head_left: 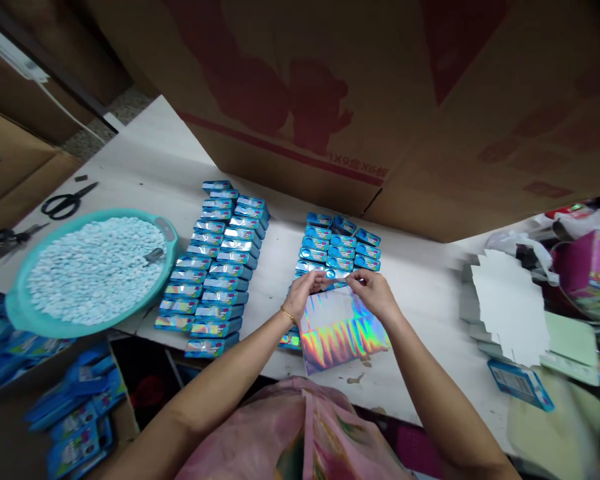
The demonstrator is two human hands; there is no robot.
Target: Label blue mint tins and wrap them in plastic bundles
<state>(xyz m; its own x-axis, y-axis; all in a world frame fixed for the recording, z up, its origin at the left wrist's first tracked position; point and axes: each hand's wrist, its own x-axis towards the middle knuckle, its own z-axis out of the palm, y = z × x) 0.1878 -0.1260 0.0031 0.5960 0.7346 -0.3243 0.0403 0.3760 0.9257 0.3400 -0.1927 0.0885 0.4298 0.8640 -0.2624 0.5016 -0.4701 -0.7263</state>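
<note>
My left hand (301, 295), with a bracelet at the wrist, is closed in a pinch. My right hand (376, 291) is pinched as well, a little apart from it. A thin pale strip (337, 279) stretches between the fingertips of both. Just below the hands a shiny rainbow-coloured sheet (345, 333) lies over the table's near part; whether a finger also touches it I cannot tell. Right behind my fingers stand rows of small blue boxes (342, 252), some with a round clear spot on top. The sheet and hands cover the nearer boxes.
More blue boxes (220, 267) stand in two columns at left. A teal basin (173, 267) holds white pieces and a scoop. Black scissors (70, 201) lie behind it. A large brown carton (300, 160) borders the table's back. White flattened cardboard (510, 307) lies right.
</note>
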